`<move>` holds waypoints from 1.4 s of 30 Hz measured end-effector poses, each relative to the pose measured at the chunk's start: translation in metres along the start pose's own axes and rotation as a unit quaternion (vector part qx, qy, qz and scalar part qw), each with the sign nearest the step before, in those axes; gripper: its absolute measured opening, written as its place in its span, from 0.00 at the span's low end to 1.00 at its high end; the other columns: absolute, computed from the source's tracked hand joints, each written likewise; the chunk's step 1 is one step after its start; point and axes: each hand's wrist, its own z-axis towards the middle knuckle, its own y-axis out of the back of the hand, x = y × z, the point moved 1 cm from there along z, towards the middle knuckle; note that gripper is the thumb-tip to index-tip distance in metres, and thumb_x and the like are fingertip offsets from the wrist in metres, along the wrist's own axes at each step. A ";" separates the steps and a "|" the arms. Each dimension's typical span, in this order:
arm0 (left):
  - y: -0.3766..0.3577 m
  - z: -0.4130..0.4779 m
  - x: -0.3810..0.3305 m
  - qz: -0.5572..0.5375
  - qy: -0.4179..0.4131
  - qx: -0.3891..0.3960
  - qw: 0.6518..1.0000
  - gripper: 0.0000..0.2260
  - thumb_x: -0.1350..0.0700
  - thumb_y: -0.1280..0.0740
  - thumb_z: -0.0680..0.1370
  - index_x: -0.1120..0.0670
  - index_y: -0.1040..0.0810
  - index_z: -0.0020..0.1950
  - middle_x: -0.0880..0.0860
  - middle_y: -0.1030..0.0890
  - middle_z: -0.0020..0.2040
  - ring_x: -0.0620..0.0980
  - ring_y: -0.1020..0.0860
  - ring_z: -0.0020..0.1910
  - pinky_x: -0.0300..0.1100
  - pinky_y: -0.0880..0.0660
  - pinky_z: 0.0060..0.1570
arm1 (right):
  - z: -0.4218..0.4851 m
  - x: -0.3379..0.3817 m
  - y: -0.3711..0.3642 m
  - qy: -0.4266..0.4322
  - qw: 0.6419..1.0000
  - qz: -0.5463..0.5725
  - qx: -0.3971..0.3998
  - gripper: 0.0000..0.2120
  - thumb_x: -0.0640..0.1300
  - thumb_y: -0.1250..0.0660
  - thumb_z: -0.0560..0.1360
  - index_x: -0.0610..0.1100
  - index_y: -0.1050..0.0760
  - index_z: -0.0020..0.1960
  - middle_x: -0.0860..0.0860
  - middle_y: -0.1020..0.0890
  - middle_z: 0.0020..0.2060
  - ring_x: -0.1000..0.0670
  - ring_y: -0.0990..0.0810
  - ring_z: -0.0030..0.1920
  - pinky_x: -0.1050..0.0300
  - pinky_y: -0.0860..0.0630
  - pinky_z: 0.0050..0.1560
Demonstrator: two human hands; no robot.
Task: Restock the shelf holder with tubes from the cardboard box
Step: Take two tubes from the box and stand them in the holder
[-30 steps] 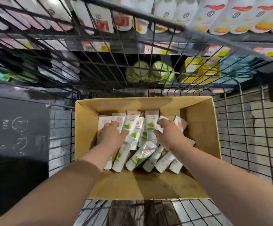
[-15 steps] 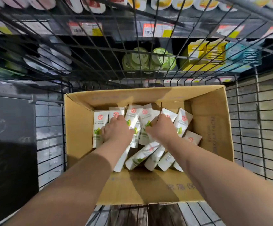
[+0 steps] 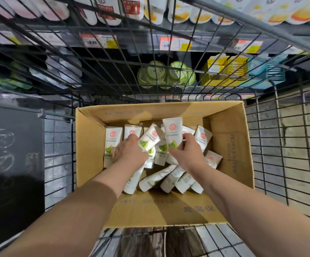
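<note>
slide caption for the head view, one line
Left hand grips a tilted tube, right hand an upright tube, inside the cardboard box in a wire cart.

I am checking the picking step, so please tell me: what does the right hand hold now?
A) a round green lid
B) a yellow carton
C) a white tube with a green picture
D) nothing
C: the right hand has its fingers curled round a white tube, which stands higher than the other tubes in the cardboard box.
</note>
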 end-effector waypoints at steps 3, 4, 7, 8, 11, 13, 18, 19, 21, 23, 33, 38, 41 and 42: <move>-0.003 -0.014 0.010 -0.115 -0.024 -0.028 0.993 0.24 0.51 0.30 0.71 0.52 0.30 0.65 0.55 0.26 0.61 0.57 0.26 0.58 0.48 0.31 0.59 | -0.010 0.002 0.004 0.025 0.999 0.022 -0.002 0.13 0.43 0.32 0.74 0.50 0.31 0.56 0.58 0.23 0.41 0.57 0.23 0.40 0.65 0.31 0.34; -0.003 -0.020 0.013 -0.170 -0.030 -0.025 0.985 0.22 0.52 0.29 0.72 0.53 0.29 0.63 0.55 0.25 0.59 0.57 0.25 0.56 0.47 0.28 0.55 | -0.014 0.004 0.005 0.030 0.999 0.030 -0.004 0.13 0.44 0.32 0.74 0.49 0.30 0.57 0.58 0.22 0.42 0.56 0.23 0.42 0.65 0.30 0.35; 0.005 -0.045 0.015 -0.293 -0.033 -0.024 0.955 0.18 0.55 0.28 0.72 0.52 0.32 0.57 0.51 0.23 0.51 0.52 0.24 0.48 0.43 0.27 0.44 | -0.027 0.009 0.010 0.040 0.998 0.055 0.005 0.14 0.44 0.32 0.75 0.47 0.29 0.59 0.57 0.23 0.42 0.56 0.24 0.41 0.63 0.30 0.37; 0.008 -0.053 0.014 -0.317 -0.033 -0.028 0.947 0.18 0.55 0.28 0.72 0.52 0.32 0.56 0.51 0.24 0.49 0.50 0.24 0.46 0.42 0.28 0.40 | -0.034 0.012 0.011 0.047 0.997 0.056 0.010 0.15 0.45 0.32 0.75 0.46 0.30 0.60 0.55 0.22 0.44 0.54 0.23 0.42 0.60 0.27 0.40; 0.018 -0.081 0.011 -0.353 -0.035 -0.047 0.934 0.17 0.55 0.28 0.73 0.53 0.33 0.56 0.52 0.23 0.51 0.49 0.25 0.44 0.39 0.31 0.35 | -0.055 0.022 0.019 0.073 0.996 0.056 0.020 0.19 0.45 0.31 0.75 0.45 0.30 0.64 0.51 0.21 0.52 0.48 0.22 0.51 0.49 0.23 0.52; 0.022 -0.105 0.009 -0.375 -0.029 -0.063 0.925 0.18 0.54 0.29 0.73 0.52 0.32 0.59 0.51 0.22 0.52 0.51 0.24 0.47 0.41 0.30 0.40 | -0.073 0.029 0.027 0.096 0.993 0.064 0.024 0.18 0.43 0.31 0.75 0.44 0.30 0.62 0.52 0.21 0.49 0.51 0.22 0.48 0.55 0.23 0.47; 0.038 -0.182 -0.004 -0.445 -0.033 -0.108 0.888 0.11 0.53 0.34 0.77 0.50 0.33 0.57 0.48 0.25 0.49 0.51 0.25 0.49 0.42 0.29 0.44 | -0.135 0.049 0.061 0.163 0.984 0.061 0.043 0.16 0.42 0.31 0.75 0.44 0.30 0.61 0.59 0.27 0.40 0.53 0.24 0.42 0.66 0.27 0.31; 0.040 -0.201 -0.005 -0.449 -0.036 -0.120 0.885 0.11 0.53 0.35 0.77 0.50 0.33 0.57 0.48 0.25 0.49 0.51 0.25 0.49 0.43 0.29 0.46 | -0.151 0.055 0.071 0.177 0.981 0.067 0.049 0.17 0.42 0.32 0.75 0.44 0.31 0.62 0.58 0.26 0.41 0.52 0.24 0.44 0.64 0.27 0.34; 0.047 -0.238 -0.007 -0.457 -0.038 -0.153 0.875 0.13 0.51 0.33 0.76 0.51 0.30 0.58 0.50 0.22 0.51 0.52 0.22 0.48 0.48 0.25 0.47 | -0.182 0.066 0.087 0.216 0.972 0.074 0.059 0.18 0.42 0.32 0.76 0.43 0.31 0.64 0.54 0.24 0.46 0.52 0.26 0.47 0.63 0.29 0.39; 0.054 -0.275 -0.008 -0.485 -0.046 -0.184 0.854 0.14 0.52 0.32 0.75 0.52 0.29 0.58 0.53 0.20 0.50 0.52 0.21 0.46 0.50 0.21 0.44 | -0.214 0.076 0.100 0.252 0.963 0.061 0.068 0.18 0.42 0.32 0.76 0.43 0.31 0.64 0.52 0.24 0.50 0.52 0.26 0.47 0.61 0.29 0.42; 0.110 -0.437 0.023 -0.522 -0.060 -0.340 0.780 0.10 0.54 0.34 0.77 0.53 0.33 0.54 0.52 0.25 0.47 0.53 0.24 0.45 0.41 0.30 0.36 | -0.350 0.147 0.105 0.374 0.922 0.010 0.097 0.13 0.43 0.31 0.73 0.42 0.29 0.56 0.44 0.19 0.51 0.43 0.19 0.51 0.51 0.21 0.45; 0.143 -0.493 0.076 -0.569 -0.092 -0.375 0.726 0.12 0.53 0.32 0.75 0.51 0.32 0.54 0.55 0.22 0.49 0.52 0.22 0.42 0.43 0.30 0.35 | -0.420 0.188 0.078 0.441 0.887 0.019 0.138 0.14 0.39 0.32 0.74 0.43 0.28 0.59 0.50 0.20 0.47 0.57 0.22 0.42 0.73 0.27 0.32; 0.162 -0.523 0.119 -0.568 -0.116 -0.400 0.710 0.11 0.55 0.32 0.76 0.52 0.32 0.55 0.54 0.23 0.49 0.51 0.21 0.42 0.42 0.29 0.34 | -0.463 0.213 0.047 0.477 0.868 0.014 0.138 0.12 0.40 0.31 0.74 0.45 0.28 0.56 0.51 0.20 0.46 0.58 0.23 0.41 0.72 0.26 0.35; 0.168 -0.533 0.137 -0.568 -0.124 -0.407 0.705 0.11 0.56 0.33 0.77 0.53 0.31 0.55 0.54 0.23 0.49 0.51 0.21 0.42 0.42 0.28 0.34 | -0.475 0.221 0.033 0.484 0.864 0.017 0.137 0.12 0.40 0.30 0.73 0.45 0.27 0.55 0.50 0.20 0.46 0.56 0.22 0.41 0.66 0.23 0.38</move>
